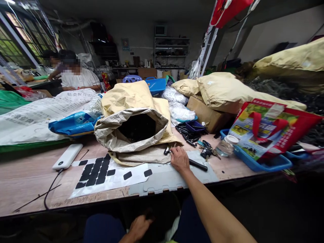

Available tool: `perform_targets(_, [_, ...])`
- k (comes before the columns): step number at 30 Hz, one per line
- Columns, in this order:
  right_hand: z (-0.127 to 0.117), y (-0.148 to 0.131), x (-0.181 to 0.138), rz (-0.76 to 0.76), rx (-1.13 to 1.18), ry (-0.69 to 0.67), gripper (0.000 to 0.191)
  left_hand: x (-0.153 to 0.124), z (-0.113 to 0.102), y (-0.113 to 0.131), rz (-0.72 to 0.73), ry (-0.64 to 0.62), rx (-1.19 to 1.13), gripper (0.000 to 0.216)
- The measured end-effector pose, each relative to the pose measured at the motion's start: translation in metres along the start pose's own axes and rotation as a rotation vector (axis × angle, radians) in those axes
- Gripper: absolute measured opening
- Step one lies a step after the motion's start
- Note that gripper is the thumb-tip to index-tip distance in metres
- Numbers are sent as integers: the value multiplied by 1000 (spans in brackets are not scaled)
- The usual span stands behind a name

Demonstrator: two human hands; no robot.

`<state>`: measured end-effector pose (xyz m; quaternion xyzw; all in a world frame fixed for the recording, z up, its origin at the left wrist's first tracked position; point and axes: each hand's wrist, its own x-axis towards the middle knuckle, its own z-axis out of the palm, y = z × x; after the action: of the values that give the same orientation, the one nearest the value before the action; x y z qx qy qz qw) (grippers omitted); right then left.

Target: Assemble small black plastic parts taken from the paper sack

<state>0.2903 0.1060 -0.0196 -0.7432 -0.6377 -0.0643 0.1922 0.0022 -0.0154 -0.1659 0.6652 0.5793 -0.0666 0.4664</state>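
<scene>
My right hand [179, 158] reaches out over the wooden table [20, 182] and is closed round a small hammer [196, 164], metal head by the fingers, black handle pointing right. It sits on a grey sheet [164, 180] just in front of an open paper sack [131, 130] with dark contents. My left hand [138, 226] hangs below the table edge near my lap, fingers curled; whether it holds anything is hidden. A white sheet with several black rounded pads [97, 170] lies to the left.
A white power bank [67, 156] with a black cable lies left. Black parts, a small dark tray [194, 126] and keys [207, 150] sit right of the sack, with a blue basket [263, 163] holding a red bag and a jar. Two people sit far left.
</scene>
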Motion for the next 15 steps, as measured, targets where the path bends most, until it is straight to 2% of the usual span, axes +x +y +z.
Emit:
perform_targets(2, [0, 0, 0, 0, 1, 4, 20, 9, -1, -5, -17, -54, -29, 34])
perform_targets(5, [0, 0, 0, -5, 2, 21, 20, 5, -7, 1, -4, -78, 40, 33])
perform_targets(6, [1, 0, 0, -7, 1, 26, 19, -1, -12, 7, 37, -87, 70, 33])
perform_targets(8, [2, 1, -1, -10, -2, 34, 19, -17, -31, 28, 209, -164, 94, 36])
perform_targets(10, [3, 1, -1, -12, -1, 39, 19, -37, -64, 59, 434, -363, 38, 42])
perform_targets(12, [3, 2, -1, -15, 2, 43, 19, -52, -109, 95, 544, -592, -99, 47])
perform_targets(13, [3, 2, -1, -15, 3, 45, 19, -55, -134, 115, 568, -629, -184, 49])
perform_targets(15, [3, 2, -1, -17, 2, 45, 19, -48, -184, 151, 654, -504, -290, 48])
